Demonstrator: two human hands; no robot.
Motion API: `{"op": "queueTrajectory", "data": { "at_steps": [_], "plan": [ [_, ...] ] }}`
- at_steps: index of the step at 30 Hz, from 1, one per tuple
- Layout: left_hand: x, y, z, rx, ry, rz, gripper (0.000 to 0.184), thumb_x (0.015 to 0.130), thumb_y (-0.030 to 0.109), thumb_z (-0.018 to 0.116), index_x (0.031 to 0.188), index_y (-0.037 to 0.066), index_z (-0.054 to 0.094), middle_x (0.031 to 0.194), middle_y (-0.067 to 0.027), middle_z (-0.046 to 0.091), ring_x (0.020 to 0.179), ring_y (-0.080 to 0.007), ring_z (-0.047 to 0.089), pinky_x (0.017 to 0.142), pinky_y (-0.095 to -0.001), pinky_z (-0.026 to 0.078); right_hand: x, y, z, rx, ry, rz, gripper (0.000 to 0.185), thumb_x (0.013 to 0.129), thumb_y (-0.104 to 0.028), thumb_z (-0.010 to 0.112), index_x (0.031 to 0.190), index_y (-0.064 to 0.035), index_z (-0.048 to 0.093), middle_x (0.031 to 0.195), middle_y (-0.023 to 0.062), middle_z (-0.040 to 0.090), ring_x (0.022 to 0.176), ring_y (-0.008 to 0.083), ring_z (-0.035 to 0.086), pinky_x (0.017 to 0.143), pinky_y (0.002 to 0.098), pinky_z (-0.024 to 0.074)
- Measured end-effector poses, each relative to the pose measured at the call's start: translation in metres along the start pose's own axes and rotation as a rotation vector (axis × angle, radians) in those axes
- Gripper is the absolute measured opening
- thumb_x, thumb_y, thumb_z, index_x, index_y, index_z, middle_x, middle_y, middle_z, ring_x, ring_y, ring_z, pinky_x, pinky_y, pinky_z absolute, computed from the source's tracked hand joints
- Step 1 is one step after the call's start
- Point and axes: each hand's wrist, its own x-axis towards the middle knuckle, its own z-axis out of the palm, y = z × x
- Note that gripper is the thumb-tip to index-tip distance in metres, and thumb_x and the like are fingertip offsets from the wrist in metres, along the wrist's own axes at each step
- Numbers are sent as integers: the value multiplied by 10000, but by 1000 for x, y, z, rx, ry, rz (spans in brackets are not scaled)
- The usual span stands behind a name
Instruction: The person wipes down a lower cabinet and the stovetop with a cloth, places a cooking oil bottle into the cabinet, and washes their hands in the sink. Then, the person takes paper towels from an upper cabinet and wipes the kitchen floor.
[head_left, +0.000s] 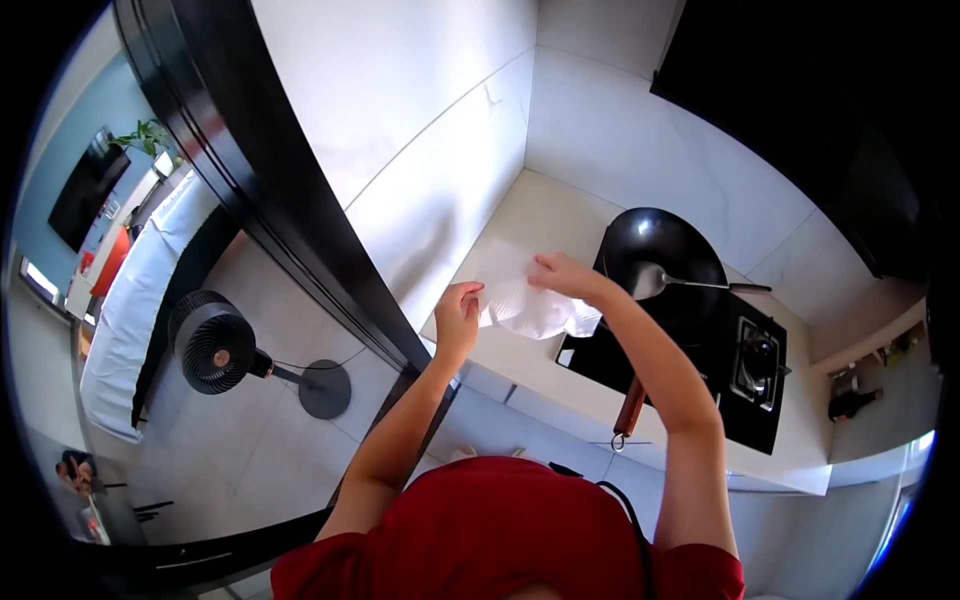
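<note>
Both hands are closed in a pinch on one thin white sheet (535, 305), seen from above in the head view: the left hand (458, 310) has its thumb and fingertips together at the sheet's left edge, and the right hand (562, 276) grips it near its upper right part, fingers curled inward. The sheet, soft, crinkled and faintly ribbed, is spread between the hands and droops toward the person, over the pale countertop (500, 360) in the corner by a white tiled wall (620, 130). Whether its underside touches the counter cannot be made out. Just to the right of the sheet is a black cooktop (735, 415), and on it sits a round black wok (655, 240). A metal spatula (650, 281) lies in the wok, its dark-tipped handle reaching out over the rim to the right. A brown wooden handle (630, 408) with a hanging ring at its end points toward the person, passing beside the right forearm. A burner (758, 362) shows at the cooktop's right side. At the bottom is the person's red shirt (520, 530). At the left, past a thick black door frame (270, 150), a dark standing fan (212, 342) with a round base stands on a tiled floor (230, 440).
</note>
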Motion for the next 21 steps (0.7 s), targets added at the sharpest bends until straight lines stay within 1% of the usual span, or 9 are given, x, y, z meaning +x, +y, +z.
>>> {"op": "queueTrajectory", "data": {
  "at_steps": [1,4,8,9,10,11,15,17,21],
  "plan": [
    [-2,-22,8,45,-7,-32,230,781,-102,511,979,-25,599,921,-115,629,848,-216,632,772,-280,488,15,28,9,-87,4,65,449,761,-206,635,1110,61,544,1025,138,589,946,219,556,843,315,428],
    [-6,-88,24,96,-85,-135,240,759,-112,504,956,-19,604,913,-133,636,817,-243,641,753,-299,497,33,76,34,-69,14,209,412,710,-151,653,1066,40,578,998,136,602,938,225,567,818,314,443],
    [-9,-142,41,103,-90,-70,296,719,-142,494,947,5,615,908,-139,617,771,-260,622,705,-318,497,51,123,57,18,84,304,414,666,-120,692,1045,21,601,992,138,613,938,232,572,810,314,448],
    [-10,-152,44,132,-108,-91,290,722,-135,495,940,9,621,897,-140,622,764,-257,621,704,-322,494,57,135,63,-1,115,344,435,640,-141,707,1039,3,613,1019,150,622,947,256,587,820,322,460],
    [-9,-157,46,161,-128,-110,283,725,-127,496,932,13,627,886,-141,627,757,-254,619,704,-326,492,63,146,68,-20,148,383,455,613,-162,721,1033,-14,624,1046,161,631,956,281,603,830,331,472],
    [-9,-159,47,199,-154,-153,264,735,-105,509,930,21,634,885,-141,634,780,-263,619,722,-341,490,66,153,71,-83,161,346,497,608,-183,737,1066,-30,617,1080,158,622,995,298,592,863,337,466],
    [-7,-171,49,242,-166,-109,237,747,-76,523,930,25,635,900,-141,635,817,-288,611,749,-359,483,69,164,74,-188,212,317,574,600,-232,763,1114,-40,594,1121,170,600,1045,312,568,898,348,451],
    [-4,-167,46,260,-173,-77,212,757,-34,542,936,30,637,914,-139,637,875,-311,593,790,-381,465,68,155,69,-211,185,362,622,618,-282,765,1157,-39,567,1177,175,569,1084,319,546,925,355,435],
    [15,-139,34,427,-124,18,238,764,21,566,994,39,626,989,-148,628,933,-325,573,836,-395,442,67,126,55,-323,268,330,584,673,-298,733,1159,-21,564,1186,183,565,1078,327,546,924,372,435]
  ]
}}
